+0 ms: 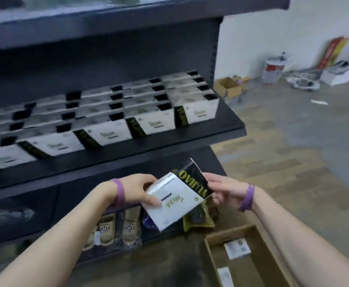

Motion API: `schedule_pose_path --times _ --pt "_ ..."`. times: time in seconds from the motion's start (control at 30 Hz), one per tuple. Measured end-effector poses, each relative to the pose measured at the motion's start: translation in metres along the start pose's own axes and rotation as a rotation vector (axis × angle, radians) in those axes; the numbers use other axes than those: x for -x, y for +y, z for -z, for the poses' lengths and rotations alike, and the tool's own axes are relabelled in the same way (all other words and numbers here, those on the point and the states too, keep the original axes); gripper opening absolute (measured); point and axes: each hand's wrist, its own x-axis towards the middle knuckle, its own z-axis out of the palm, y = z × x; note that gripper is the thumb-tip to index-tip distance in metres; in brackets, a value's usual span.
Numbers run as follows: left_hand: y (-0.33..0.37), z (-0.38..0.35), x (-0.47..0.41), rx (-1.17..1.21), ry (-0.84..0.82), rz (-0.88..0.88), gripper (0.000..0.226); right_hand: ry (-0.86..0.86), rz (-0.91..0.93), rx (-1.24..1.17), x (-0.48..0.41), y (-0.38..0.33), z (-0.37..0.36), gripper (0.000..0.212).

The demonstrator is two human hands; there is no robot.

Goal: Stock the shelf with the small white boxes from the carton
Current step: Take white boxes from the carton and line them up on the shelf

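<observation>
While the left hand [140, 190] and right hand [225, 189] pinch one small white cardboard box [169, 206], its black side reads "YUJIAO".

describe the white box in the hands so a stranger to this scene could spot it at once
Find the dark shelf unit, whose middle shelf carries rows of white boxes. Below that shelf's front edge, the left hand and right hand hold a lone white box. Only it is off the shelf, tilted in mid-air, its print upside down.
</observation>
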Motion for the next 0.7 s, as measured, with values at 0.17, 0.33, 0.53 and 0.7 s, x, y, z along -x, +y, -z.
schedule_pose_path --times 0.17,0.33,0.53,0.7 --pt "-0.105 0.062 0.072 0.455 0.285 -0.066 0.078 -0.033 0.125 0.293 -0.098 -0.056 -0.125 0.091" --pt "-0.185 0.100 0.120 0.750 0.306 -0.121 0.076 0.070 0.237 0.678 -0.179 -0.086 -0.245 0.079" --pt "-0.280 0.147 0.175 1.113 0.612 -0.154 0.084 0.152 0.205 1.053 -0.253 -0.116 -0.334 0.050" --pt "-0.334 0.173 0.208 1.095 0.791 -0.058 0.100 0.196 0.176 1.174 -0.298 -0.126 -0.373 0.055"
